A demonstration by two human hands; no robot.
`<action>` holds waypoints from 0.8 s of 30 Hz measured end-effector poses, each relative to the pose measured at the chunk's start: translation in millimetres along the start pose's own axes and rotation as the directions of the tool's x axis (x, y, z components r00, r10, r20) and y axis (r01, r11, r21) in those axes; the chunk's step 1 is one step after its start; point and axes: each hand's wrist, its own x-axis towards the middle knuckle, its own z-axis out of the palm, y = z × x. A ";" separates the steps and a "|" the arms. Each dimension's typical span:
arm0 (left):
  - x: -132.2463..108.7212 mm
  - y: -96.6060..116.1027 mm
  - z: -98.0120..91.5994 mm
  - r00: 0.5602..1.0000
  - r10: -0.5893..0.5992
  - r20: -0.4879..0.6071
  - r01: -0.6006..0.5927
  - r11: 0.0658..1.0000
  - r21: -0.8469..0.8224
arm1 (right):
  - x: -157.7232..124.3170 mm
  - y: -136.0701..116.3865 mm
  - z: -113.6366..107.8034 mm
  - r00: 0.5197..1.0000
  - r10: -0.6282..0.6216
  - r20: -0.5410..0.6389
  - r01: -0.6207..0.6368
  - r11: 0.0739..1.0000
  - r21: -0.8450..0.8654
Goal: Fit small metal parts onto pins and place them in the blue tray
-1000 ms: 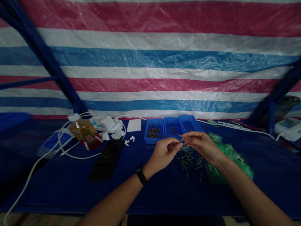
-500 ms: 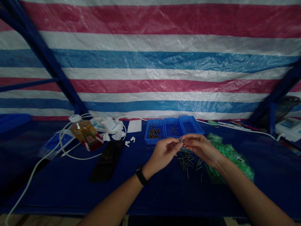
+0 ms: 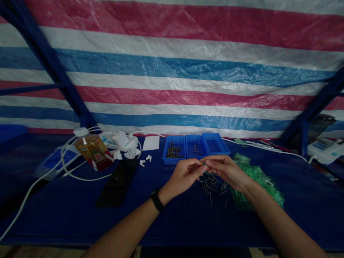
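My left hand (image 3: pixel 185 176) and my right hand (image 3: pixel 227 170) meet fingertip to fingertip over the blue table, both pinched on a small metal pin (image 3: pixel 203 162) held between them. A black band sits on my left wrist. Just below the hands lies a loose pile of several thin metal pins (image 3: pixel 212 185). Behind them stand three small blue bins (image 3: pixel 195 147): the left one holds dark small parts, the middle one a few pins, and I cannot see anything in the right one.
A green plastic bag (image 3: pixel 259 179) lies right of the pins. On the left are a bottle of amber liquid (image 3: pixel 91 148), white cables (image 3: pixel 66 168), white plastic parts (image 3: pixel 120 141), a white card (image 3: pixel 151 143) and a black flat object (image 3: pixel 116 182). A striped tarp hangs behind.
The hands stay pinched together on the pin; the pin has turned from tilted upward to nearly level. The view has shifted slightly.
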 end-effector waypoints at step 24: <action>-1.5 0.5 1.4 0.990 0.075 -0.122 -0.063 0.993 0.097 | 3.2 3.8 11.0 0.979 -0.123 -0.164 0.139 0.986 0.089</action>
